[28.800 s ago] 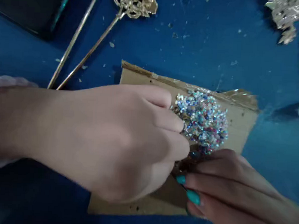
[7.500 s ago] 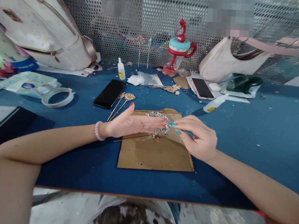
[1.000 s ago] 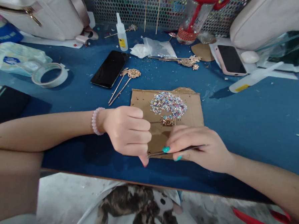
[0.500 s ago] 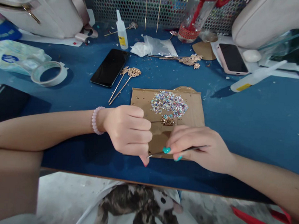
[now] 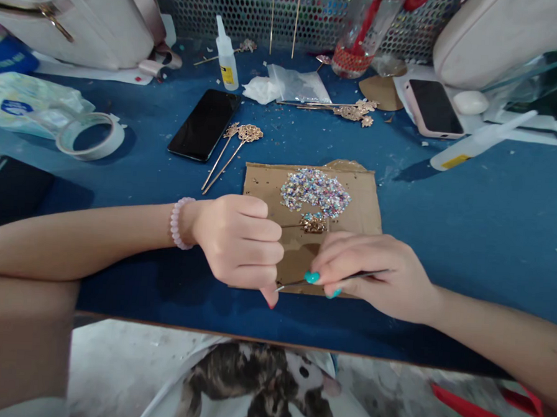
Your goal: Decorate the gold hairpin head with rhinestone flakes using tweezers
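My left hand, back facing up and a bead bracelet on its wrist, is closed in a fist. The thin stem of a gold filigree hairpin runs out from under its fingers, its ornamental head lying over the cardboard with a few blue stones on it. In my right hand a pair of slim metal tweezers is pinched, with their point at my left thumb. Whether the point holds anything is too small to tell. Just beyond the hairpin head spreads a heap of glittering rhinestones.
Under the stones lies a cardboard sheet. Two hairpins rest beside a black phone. Glue bottles stand at the back and lean at right. A tape roll is at left, more hairpins behind.
Both hands keep nearly the same place. The tweezers' point has shifted very slightly at my left thumb; nothing else has visibly moved.
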`<state>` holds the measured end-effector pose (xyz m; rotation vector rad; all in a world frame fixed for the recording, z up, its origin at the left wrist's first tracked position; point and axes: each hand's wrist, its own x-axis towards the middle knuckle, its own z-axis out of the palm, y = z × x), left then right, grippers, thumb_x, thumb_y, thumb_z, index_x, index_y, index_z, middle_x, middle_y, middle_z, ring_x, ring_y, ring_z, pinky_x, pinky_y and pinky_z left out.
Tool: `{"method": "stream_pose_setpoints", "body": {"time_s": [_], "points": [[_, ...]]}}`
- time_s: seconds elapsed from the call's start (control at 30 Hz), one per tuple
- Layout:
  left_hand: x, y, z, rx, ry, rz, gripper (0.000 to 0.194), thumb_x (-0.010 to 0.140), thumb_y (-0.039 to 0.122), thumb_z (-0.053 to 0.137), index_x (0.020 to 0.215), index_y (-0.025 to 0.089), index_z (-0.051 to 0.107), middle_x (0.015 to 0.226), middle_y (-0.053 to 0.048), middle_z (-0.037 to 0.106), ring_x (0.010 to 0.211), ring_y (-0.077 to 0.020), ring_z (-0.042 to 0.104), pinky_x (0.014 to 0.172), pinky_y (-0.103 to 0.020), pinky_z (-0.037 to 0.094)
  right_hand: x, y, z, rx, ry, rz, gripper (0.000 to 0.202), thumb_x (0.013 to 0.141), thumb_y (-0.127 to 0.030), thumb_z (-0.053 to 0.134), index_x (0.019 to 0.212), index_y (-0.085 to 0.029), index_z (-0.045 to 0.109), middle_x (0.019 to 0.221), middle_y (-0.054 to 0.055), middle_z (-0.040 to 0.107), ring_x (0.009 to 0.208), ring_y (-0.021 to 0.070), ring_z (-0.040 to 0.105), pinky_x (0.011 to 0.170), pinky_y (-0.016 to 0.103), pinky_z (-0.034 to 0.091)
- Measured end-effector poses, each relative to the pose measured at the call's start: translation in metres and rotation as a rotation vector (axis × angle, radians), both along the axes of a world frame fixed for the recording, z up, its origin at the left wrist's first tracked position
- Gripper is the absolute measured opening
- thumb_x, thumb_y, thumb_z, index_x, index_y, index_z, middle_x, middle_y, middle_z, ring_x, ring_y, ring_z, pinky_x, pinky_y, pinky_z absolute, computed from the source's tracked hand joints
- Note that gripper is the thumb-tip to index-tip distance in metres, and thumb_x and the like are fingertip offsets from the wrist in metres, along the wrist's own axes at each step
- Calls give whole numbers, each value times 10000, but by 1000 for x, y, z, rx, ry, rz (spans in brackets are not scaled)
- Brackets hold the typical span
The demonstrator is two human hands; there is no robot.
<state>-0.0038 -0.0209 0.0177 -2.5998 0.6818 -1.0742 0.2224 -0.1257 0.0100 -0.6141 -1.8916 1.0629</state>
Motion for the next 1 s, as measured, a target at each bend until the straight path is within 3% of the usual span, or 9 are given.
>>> {"method": "stream_pose_setpoints", "body": {"time_s": [0.73,1.0], "points": [[2,0,1,2,34,9,498,939,548,636,631,226,413,536,83,401,429,-74,404,422,-272,221,-4,-1,0,16,-27,-41,90,850,-112,759,921,-168,747,818,23,773,752,97,706,729,222,583],[1,-1,1,-8,49,26,531,924,578,644,594,215,443,530,71,463,432,-83,416,420,-273,239,-1,0,0,8,-9,-80,93,849,-90,751,903,-165,753,838,28,780,785,97,719,744,204,589]]}}
